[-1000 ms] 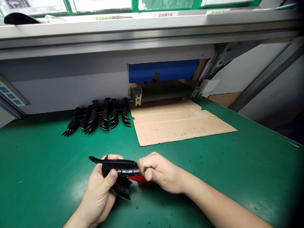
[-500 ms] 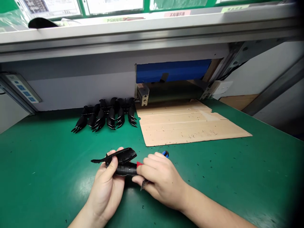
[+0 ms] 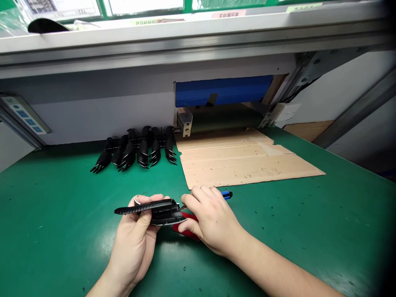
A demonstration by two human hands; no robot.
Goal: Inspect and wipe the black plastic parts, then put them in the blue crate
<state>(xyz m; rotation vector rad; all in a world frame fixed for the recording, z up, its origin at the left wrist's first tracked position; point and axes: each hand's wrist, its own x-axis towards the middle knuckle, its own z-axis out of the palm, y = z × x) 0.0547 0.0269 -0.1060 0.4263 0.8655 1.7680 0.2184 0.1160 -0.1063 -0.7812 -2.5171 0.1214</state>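
Head view. Item: hollow black plastic shell (image 3: 163, 204) with a ribbed, tapering tail toward the left; located above the near middle of the smooth green surface (image 3: 77, 231), raised in the left hand (image 3: 133, 243). Left hand: thumb and fingers pinching the shell around its middle. Right hand (image 3: 214, 222): fingers curled about a tool with a blue-and-black handle (image 3: 227, 195), metal tip just beside the shell's right end; contact cannot be told. Flat red piece (image 3: 187, 233): beneath the right thumb; link to the tool unclear. Handling, as judged: light, fairly stiff, somewhat slippery; thin rims and tail probably fragile. Recommended hold: the broad middle, tail unloaded. Beyond: row of black curved plastic pieces (image 3: 144, 153), far left; tan cardboard sheet (image 3: 247, 165), far right.
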